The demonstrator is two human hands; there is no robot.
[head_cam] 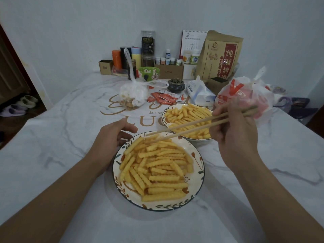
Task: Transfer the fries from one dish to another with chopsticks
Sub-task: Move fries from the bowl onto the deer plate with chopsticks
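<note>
A leaf-patterned dish [197, 174] heaped with crinkle-cut fries [157, 165] sits close in front of me. Behind it to the right stands a second dish [164, 118], also holding fries [185, 114]. My right hand [235, 137] grips a pair of wooden chopsticks [191, 126]. Their tips reach left to the far edge of the near dish and touch the fries there. My left hand [112, 139] rests against the near dish's left rim, fingers loosely curved along it.
The marble-look table [61, 155] carries a clear bag of snacks [133, 95], red sauce packets [163, 98], a tissue pack [199, 92] and a red-and-white plastic bag [245, 95]. Jars, boxes and a brown paper bag [220, 57] line the back wall.
</note>
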